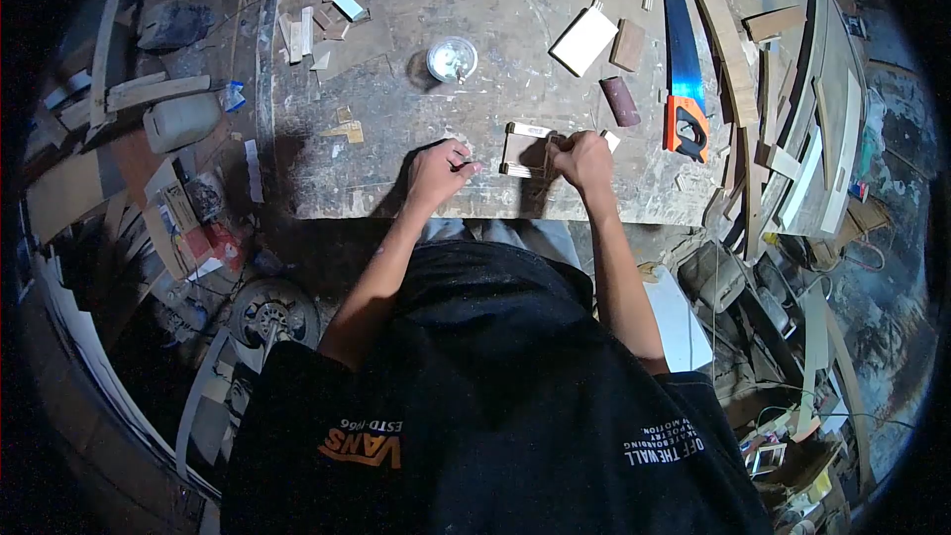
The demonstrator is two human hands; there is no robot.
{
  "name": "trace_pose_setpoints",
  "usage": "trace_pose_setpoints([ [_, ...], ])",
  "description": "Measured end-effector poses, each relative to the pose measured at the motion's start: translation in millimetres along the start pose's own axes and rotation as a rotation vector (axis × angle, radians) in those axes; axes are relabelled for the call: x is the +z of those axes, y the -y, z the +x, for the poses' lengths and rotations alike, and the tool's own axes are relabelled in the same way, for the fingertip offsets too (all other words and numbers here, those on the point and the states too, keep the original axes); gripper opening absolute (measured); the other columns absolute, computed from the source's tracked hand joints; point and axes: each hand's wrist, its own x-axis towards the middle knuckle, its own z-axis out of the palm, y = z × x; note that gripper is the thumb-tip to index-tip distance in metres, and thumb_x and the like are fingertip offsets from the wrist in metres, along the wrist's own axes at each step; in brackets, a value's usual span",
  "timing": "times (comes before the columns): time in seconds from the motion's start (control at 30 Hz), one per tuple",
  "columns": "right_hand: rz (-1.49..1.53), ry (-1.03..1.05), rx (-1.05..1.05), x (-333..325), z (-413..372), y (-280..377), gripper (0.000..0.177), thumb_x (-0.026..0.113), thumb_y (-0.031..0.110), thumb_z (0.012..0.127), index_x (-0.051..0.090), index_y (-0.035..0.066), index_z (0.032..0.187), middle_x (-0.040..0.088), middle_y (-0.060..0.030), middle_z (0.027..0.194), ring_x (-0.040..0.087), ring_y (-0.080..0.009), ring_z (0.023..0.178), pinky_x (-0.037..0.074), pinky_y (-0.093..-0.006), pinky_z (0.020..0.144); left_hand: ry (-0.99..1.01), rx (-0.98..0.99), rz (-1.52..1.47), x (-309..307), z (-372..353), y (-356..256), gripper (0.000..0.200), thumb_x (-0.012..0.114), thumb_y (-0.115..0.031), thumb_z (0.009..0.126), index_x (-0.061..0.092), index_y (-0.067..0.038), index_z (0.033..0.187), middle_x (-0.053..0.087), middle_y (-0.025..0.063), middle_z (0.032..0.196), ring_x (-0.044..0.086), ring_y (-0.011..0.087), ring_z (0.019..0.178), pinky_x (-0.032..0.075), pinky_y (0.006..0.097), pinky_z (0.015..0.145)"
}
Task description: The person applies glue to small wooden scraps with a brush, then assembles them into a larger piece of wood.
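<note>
A small rectangular wooden frame lies near the front edge of the workbench, its middle open to the bench surface. My right hand is closed on the frame's right side, covering much of that end. To the left of the frame, my left hand rests low over the bench with its fingers loosely curled and the thumb apart from them. I see nothing held in it. Beyond the hands stands a round tub of white stuff with a stick-like thing in it. A pale piece shows just past my right hand.
On the workbench, a handsaw with an orange handle lies at the right. Nearby are a pale wooden panel, a brown block and a dark reddish-brown roll. Small offcuts lie at the left; long wood strips line the right.
</note>
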Motion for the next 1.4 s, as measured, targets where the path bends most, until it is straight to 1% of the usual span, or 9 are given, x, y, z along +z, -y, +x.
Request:
trace_pose_setpoints([
  [0.37, 0.145, -0.090, 0.035, -6, -8, -19, 0.047, 0.079, 0.044, 0.078, 0.075, -0.002, 0.077, 0.069, -0.0223, 0.069, 0.071, -0.0349, 0.068, 0.055, -0.0418, 0.066, 0.002, 0.001, -0.015, -4, 0, -4, 0.033, 0.084, -0.027, 0.078, 0.070, -0.005, 0.098, 0.073, 0.0112, 0.080, 0.070, 0.0218, 0.072, 0.053, 0.0346, 0.066],
  [0.47, 0.421, -0.064, 0.195, -2, -12, -43, 0.044, 0.078, 0.041, 0.080, 0.076, -0.002, 0.076, 0.067, -0.0151, 0.060, 0.067, -0.0210, 0.058, 0.052, -0.0344, 0.060, 0.039, -0.020, -0.079, 2, 2, -3, 0.030, 0.081, -0.022, 0.081, 0.071, -0.002, 0.101, 0.074, 0.0112, 0.082, 0.070, 0.0169, 0.072, 0.054, 0.0325, 0.067],
  [0.5, 0.568, -0.080, 0.201, 8, -13, -55, 0.035, 0.079, 0.033, 0.082, 0.077, -0.002, 0.081, 0.067, -0.0077, 0.061, 0.060, -0.0104, 0.059, 0.048, -0.0296, 0.058, 0.052, -0.026, -0.106, 5, 5, -2, 0.029, 0.081, -0.021, 0.082, 0.071, -0.002, 0.102, 0.074, 0.0113, 0.083, 0.069, 0.0157, 0.073, 0.054, 0.0321, 0.067],
  [0.6, 0.740, 0.013, 0.156, 29, -20, -73, 0.027, 0.079, 0.026, 0.082, 0.078, -0.001, 0.084, 0.070, -0.0052, 0.067, 0.059, -0.0092, 0.061, 0.048, -0.0294, 0.058, 0.098, 0.005, -0.192, 15, 15, 5, 0.027, 0.075, -0.017, 0.088, 0.071, 0.000, 0.108, 0.075, 0.0111, 0.088, 0.069, 0.0145, 0.076, 0.054, 0.0295, 0.067],
  [0.63, 0.750, 0.018, 0.120, 33, -24, -72, 0.023, 0.077, 0.024, 0.087, 0.076, 0.001, 0.083, 0.065, 0.0006, 0.065, 0.054, -0.0050, 0.054, 0.040, -0.0232, 0.049, 0.120, -0.025, -0.254, 21, 21, 12, 0.026, 0.074, -0.016, 0.089, 0.071, 0.001, 0.109, 0.075, 0.0108, 0.089, 0.069, 0.0143, 0.076, 0.054, 0.0286, 0.067],
  [0.77, 0.834, 0.019, 0.098, 44, -32, -69, 0.020, 0.078, 0.020, 0.085, 0.076, 0.000, 0.087, 0.065, 0.0004, 0.067, 0.054, -0.0049, 0.055, 0.040, -0.0236, 0.049, 0.176, -0.110, -0.441, 29, 33, 3, 0.022, 0.069, -0.013, 0.093, 0.070, 0.002, 0.109, 0.074, 0.0105, 0.091, 0.068, 0.0131, 0.075, 0.055, 0.0256, 0.065],
  [0.87, 0.856, 0.061, 0.116, 47, -32, -68, 0.027, 0.082, 0.027, 0.081, 0.079, 0.001, 0.089, 0.073, -0.0048, 0.074, 0.063, -0.0087, 0.067, 0.051, -0.0273, 0.064, 0.161, -0.134, -0.480, 31, 36, -12, 0.020, 0.072, -0.013, 0.091, 0.072, 0.003, 0.104, 0.075, 0.0112, 0.087, 0.067, 0.0128, 0.070, 0.054, 0.0257, 0.062],
  [1.07, 0.756, -0.018, 0.078, 39, -35, -50, 0.030, 0.084, 0.028, 0.078, 0.077, 0.000, 0.085, 0.073, -0.0078, 0.072, 0.066, -0.0114, 0.065, 0.051, -0.0288, 0.063, 0.167, -0.090, -0.431, 39, 44, -14, 0.021, 0.078, -0.014, 0.086, 0.074, 0.003, 0.098, 0.075, 0.0124, 0.084, 0.067, 0.0126, 0.067, 0.054, 0.0265, 0.061],
  [1.4, 0.256, -0.080, 0.104, 15, -36, -18, 0.036, 0.079, 0.040, 0.077, 0.077, 0.005, 0.081, 0.071, -0.0165, 0.071, 0.070, -0.0309, 0.066, 0.054, -0.0392, 0.065, 0.105, -0.002, -0.111, 45, 43, -22, 0.022, 0.080, -0.019, 0.082, 0.075, 0.000, 0.092, 0.075, 0.0111, 0.080, 0.068, 0.0130, 0.067, 0.054, 0.0280, 0.062],
])
